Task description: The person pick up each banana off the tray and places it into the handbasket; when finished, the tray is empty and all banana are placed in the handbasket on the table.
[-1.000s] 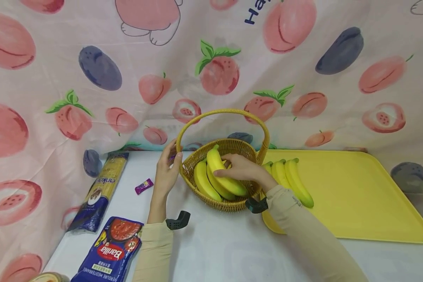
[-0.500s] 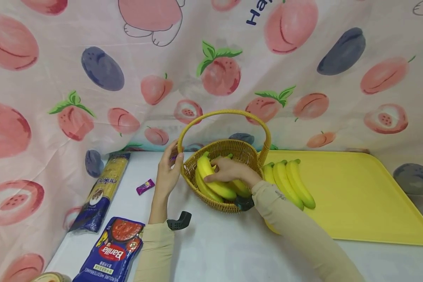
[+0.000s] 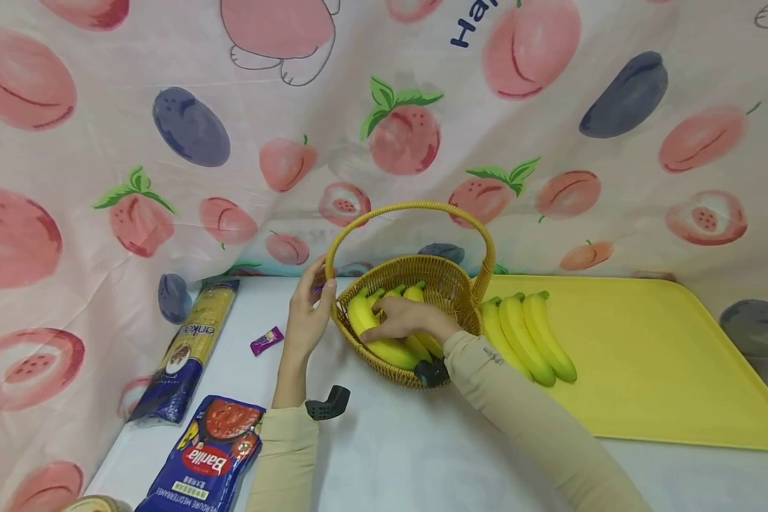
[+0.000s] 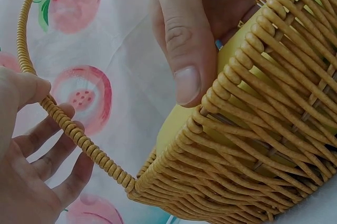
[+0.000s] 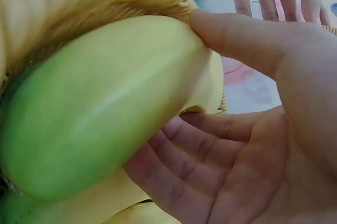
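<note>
A wicker basket [image 3: 457,277] with a tall arched handle [image 3: 412,206] stands at the back middle, several bananas lying inside. My right hand [image 3: 403,318] reaches into it and grips the leftmost banana [image 3: 387,350]. In the right wrist view, the thumb lies on top of this banana [image 5: 100,97] and the fingers are beneath it. At the handle's left foot is my left hand [image 3: 310,313]. Its thumb presses one side of the handle [image 4: 79,137] and its fingers curl loosely behind, as the left wrist view shows.
Right of the basket, a yellow tray [image 3: 665,355] bears several bananas [image 3: 531,348]. On the left lie a small purple sweet [image 3: 267,340], a pasta packet [image 3: 188,348] and a blue sauce pouch [image 3: 205,455]. A jar lid [image 3: 92,505] shows at the bottom edge. A fruit-print cloth hangs behind.
My right hand has moved left and slightly down inside the basket, bringing the banana to the left side over the others. My left hand has stayed at the handle.
</note>
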A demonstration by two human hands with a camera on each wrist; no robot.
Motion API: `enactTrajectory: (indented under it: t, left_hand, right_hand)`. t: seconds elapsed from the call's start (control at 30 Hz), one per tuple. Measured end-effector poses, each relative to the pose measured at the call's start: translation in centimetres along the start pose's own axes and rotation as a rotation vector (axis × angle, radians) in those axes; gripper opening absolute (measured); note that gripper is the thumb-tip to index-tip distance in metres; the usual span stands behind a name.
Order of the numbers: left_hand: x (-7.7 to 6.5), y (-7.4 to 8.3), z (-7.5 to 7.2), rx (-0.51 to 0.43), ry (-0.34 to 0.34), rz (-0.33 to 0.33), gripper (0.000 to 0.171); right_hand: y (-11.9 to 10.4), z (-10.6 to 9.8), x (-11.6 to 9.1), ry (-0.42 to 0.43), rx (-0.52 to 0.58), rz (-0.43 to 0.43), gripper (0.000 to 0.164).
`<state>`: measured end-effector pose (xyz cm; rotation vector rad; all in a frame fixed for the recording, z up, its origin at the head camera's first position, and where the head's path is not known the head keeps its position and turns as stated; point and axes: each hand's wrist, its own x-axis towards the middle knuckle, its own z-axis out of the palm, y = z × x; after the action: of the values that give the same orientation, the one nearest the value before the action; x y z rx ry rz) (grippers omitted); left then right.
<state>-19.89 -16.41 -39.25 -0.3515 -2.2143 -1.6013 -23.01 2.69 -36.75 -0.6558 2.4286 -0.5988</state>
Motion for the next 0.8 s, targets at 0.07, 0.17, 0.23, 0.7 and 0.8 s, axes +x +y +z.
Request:
enactTrajectory:
  t: [0.07, 0.17, 0.23, 0.7, 0.8]
  left_hand:
    - [0.0, -0.1, 0.0, -0.002, -0.004, -0.002, 0.044]
    - [0.0, -0.1, 0.0, 0.0, -0.003, -0.01, 0.044]
    - [0.0, -0.1, 0.0, -0.001, -0.002, -0.011, 0.044]
    - [-0.5, 3.1, -0.2, 0.0, -0.029, -0.043, 0.044]
    - [-0.3, 2.1, -0.2, 0.011, -0.014, -0.028, 0.045]
  right_hand:
    - [-0.1, 0.1, 0.0, -0.009, -0.009, -0.012, 0.078]
    - [-0.3, 0.2, 0.0, -0.017, -0.028, -0.02, 0.078]
    - [-0.4, 0.2, 0.0, -0.019, -0.034, -0.018, 0.079]
    - [0.9, -0.3, -1.3, 0.034, 0.069, -0.057, 0.07]
    - [1.4, -0.6, -2.1, 0.066, 0.086, -0.091, 0.063]
